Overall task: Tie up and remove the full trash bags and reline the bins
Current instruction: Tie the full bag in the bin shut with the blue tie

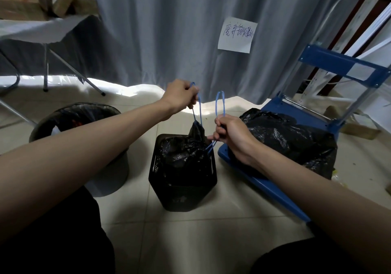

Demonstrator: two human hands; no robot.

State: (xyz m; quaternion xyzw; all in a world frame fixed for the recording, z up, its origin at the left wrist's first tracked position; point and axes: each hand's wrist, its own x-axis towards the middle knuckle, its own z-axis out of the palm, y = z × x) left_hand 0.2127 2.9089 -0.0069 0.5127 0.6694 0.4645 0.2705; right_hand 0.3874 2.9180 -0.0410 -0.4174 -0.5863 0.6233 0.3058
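Centrally, a small black bin stands on the tiled floor, holding a black trash bag whose mouth is gathered up toward the far side.

Left hand: raised above and a little far of the bin, fingers curled tight around one blue drawstring loop. The cord runs taut down from the fist to the puckered neck of the bag.

Right hand: lower, just right of the bag's neck, fingers curled around the second blue drawstring loop. That loop stands up above the fist; the cord below it runs down to the bag's rim at the near right.

Left of the small bin, just beside it: a round grey bin lined with a black bag, mouth open.

Right: a second, fuller black trash bag sits on the deck of a blue hand cart, with the cart's handle frame rising at far right.

Far side: a grey curtain with a handwritten paper note stuck to it. Far left: a folding table with a pale cover, cardboard boxes on top.

Near edge: dark-clothed knees on both sides of the view.
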